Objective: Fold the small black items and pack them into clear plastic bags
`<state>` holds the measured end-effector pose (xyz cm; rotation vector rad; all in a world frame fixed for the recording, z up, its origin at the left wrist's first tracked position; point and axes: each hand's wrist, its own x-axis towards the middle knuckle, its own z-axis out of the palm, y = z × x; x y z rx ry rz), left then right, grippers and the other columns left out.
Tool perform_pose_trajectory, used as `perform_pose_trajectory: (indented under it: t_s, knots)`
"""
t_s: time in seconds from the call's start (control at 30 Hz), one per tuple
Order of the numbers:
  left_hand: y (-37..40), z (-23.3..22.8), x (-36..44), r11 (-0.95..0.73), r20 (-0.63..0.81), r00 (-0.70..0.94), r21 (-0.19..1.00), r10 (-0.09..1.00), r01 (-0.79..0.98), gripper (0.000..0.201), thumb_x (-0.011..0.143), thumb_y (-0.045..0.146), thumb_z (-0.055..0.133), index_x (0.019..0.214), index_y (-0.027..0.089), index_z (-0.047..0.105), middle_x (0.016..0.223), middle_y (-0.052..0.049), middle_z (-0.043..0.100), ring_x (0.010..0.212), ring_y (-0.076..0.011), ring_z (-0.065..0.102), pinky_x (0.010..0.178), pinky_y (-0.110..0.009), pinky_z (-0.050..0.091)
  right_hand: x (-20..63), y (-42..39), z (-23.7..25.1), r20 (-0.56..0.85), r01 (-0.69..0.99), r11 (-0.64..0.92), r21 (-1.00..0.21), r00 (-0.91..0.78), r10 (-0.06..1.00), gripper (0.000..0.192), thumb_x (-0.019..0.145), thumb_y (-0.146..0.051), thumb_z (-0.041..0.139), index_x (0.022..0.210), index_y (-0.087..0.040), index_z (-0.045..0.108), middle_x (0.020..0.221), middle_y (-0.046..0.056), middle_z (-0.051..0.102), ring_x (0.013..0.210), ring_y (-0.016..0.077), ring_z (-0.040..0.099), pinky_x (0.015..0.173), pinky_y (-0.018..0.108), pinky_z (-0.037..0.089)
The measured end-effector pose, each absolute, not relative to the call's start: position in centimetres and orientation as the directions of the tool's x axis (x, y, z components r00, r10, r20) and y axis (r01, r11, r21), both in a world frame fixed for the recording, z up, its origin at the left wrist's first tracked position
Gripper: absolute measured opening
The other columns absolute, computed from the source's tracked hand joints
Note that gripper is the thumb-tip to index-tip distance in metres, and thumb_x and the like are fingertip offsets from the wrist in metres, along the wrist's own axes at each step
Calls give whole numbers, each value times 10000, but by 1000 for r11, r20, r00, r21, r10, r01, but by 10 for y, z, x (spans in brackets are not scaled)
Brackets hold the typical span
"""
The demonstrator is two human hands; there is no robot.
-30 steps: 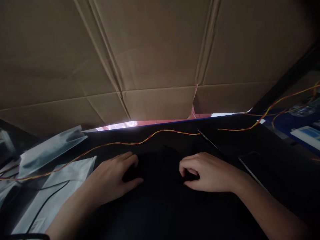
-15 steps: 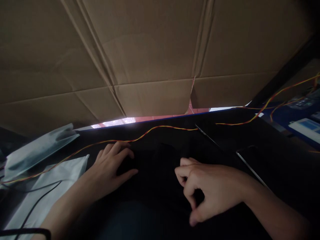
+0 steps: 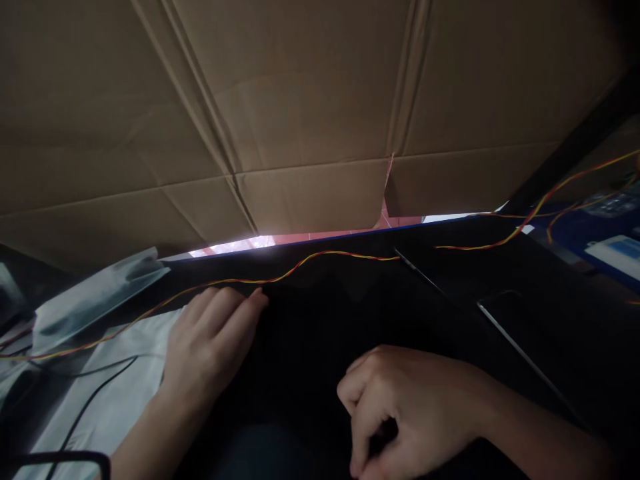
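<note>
My left hand (image 3: 213, 333) rests over the black surface with its fingers curled together and its thumb hidden beneath. It sits just under a twisted red-and-yellow wire (image 3: 325, 253), beside a flat white plastic bag (image 3: 107, 393). My right hand (image 3: 400, 407) is closed lower down, its index finger bent round to the thumb at the bottom edge of the view. Between the hands lies very dark, black material (image 3: 300, 353), perhaps cloth. Its outline is lost in the shade, so whatever either hand pinches cannot be made out.
A folded cardboard sheet (image 3: 310, 120) spans the back. Right of my hands lie a dark phone-like slab (image 3: 520, 347) and another thin dark slab (image 3: 420, 272). A second plastic packet (image 3: 100, 300) and a black cable (image 3: 95, 393) are on the left.
The fingers of my left hand have gone from spread to curled, and its thumb has tucked out of sight. My right hand has moved down and slightly left, its fingers drawn closer together.
</note>
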<state>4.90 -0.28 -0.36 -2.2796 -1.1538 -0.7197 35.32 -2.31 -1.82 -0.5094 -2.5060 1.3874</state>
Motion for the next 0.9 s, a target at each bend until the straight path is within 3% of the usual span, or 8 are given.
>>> perform_pose_trajectory:
  t_s: [0.1,0.2,0.3,0.4,0.5,0.63,0.73,0.9]
  knots:
    - [-5,-1,53,-665,542,640,-186,545,723,200,1079,93,538,1036,221,686,753,11,584,675,-192,547,625,-346,411,350,-24,-13,25,247,517,-820,-885,464,241,967,-411,828,1174,-291,862,827,-47,734,681,110,667,689,241,499]
    - [-4,1,57,-803,240,773,46,587,595,253,1024,74,506,962,240,687,772,28,644,647,-150,605,602,-309,432,347,-21,-12,-15,362,614,-702,-869,495,233,1029,-352,756,1242,-326,844,930,-18,811,771,150,724,773,299,498]
    - [-7,7,58,-670,-97,751,387,654,634,214,859,65,627,911,267,675,832,50,691,740,-144,664,652,-282,457,348,-18,-12,-110,410,573,-710,-868,484,150,965,-314,810,1091,-306,891,857,-25,812,700,138,705,724,286,485]
    - [-14,15,60,-528,-258,698,497,668,689,272,738,159,856,902,290,684,959,58,709,904,-182,675,819,-300,525,349,-18,-7,-160,396,412,-821,-852,499,212,926,-336,846,1128,-285,887,830,-21,812,670,130,695,652,251,492]
    - [-20,16,64,-482,-310,661,488,684,728,576,552,346,1068,1020,328,733,1266,11,669,1224,-303,610,1084,-447,534,348,-18,-2,18,307,426,-851,-794,608,292,1016,-262,733,1291,-277,829,1078,12,833,858,147,739,815,271,559]
    - [-24,14,71,-410,-362,630,523,687,747,812,376,459,1117,1068,301,721,1520,-49,553,1449,-427,474,1160,-562,534,349,-12,-9,202,400,715,-573,-776,597,394,1004,-365,794,1384,-268,768,1445,75,715,1305,283,619,1149,477,468]
    - [-25,17,71,-387,-394,640,551,660,739,818,388,521,1094,1087,326,717,1625,-39,497,1525,-476,429,1174,-614,526,353,-4,-17,128,497,753,-431,-793,596,492,970,-483,824,1412,-281,749,1484,88,685,1308,328,595,1097,532,499]
    - [-27,14,63,-384,-326,582,504,745,774,1069,447,592,1063,1398,357,633,1773,-137,318,1599,-549,333,1167,-732,496,360,4,-16,129,602,701,-382,-717,685,456,995,-549,773,1360,-276,786,1525,65,686,1381,341,583,1129,542,500]
